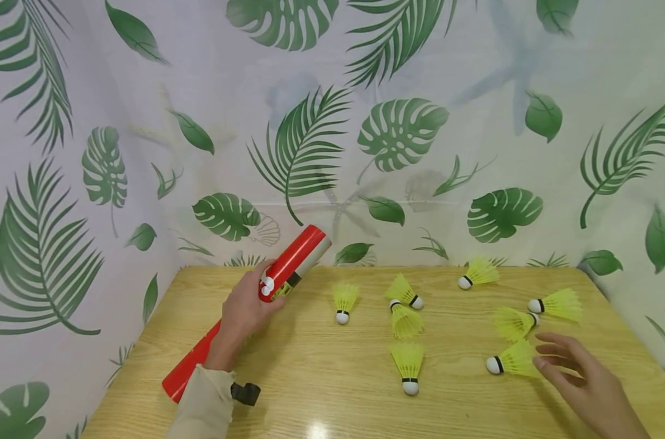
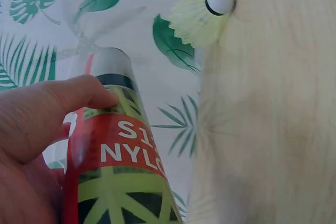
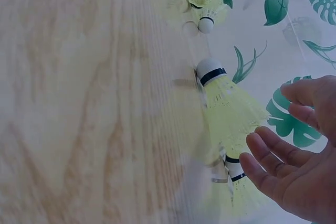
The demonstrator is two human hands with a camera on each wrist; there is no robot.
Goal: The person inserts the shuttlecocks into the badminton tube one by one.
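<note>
My left hand [image 1: 247, 311] grips a red shuttlecock tube [image 1: 296, 259], which is tilted with its upper end pointing away to the right. In the left wrist view the thumb lies across the tube's printed label [image 2: 128, 145], which shows part of the word nylon. Over at the right, my right hand [image 1: 581, 381] hovers by the skirt of a yellow shuttlecock [image 1: 515, 360], fingers loosely bent and apart. The right wrist view shows those fingers [image 3: 278, 166] beside the shuttlecocks, holding nothing; whether a fingertip touches a skirt I cannot tell.
Two more shuttlecocks, one [image 1: 513, 323] and another [image 1: 557, 305], lie just beyond my right hand. Others lie mid-table, including a near one [image 1: 408, 363] and a left one [image 1: 344, 302]. A leaf-patterned cloth [image 1: 403, 134] hangs behind the wooden table [image 1: 321, 378].
</note>
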